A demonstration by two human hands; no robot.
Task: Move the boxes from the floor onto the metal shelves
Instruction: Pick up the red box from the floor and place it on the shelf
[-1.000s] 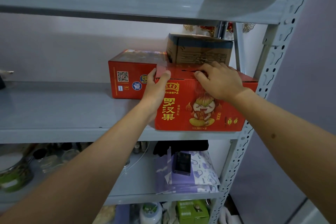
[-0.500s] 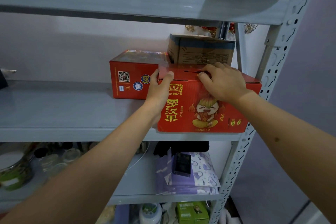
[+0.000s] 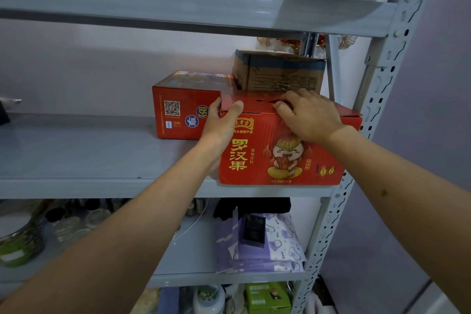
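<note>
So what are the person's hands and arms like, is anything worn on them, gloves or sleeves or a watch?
Nothing is worn that shows. The left hand and right hand are bare, with no gloves and no rings visible. Both forearms are bare as far as the picture's edge, with no sleeve, watch or bracelet in view. The right forearm has one small dark mark. The nails look short.
</note>
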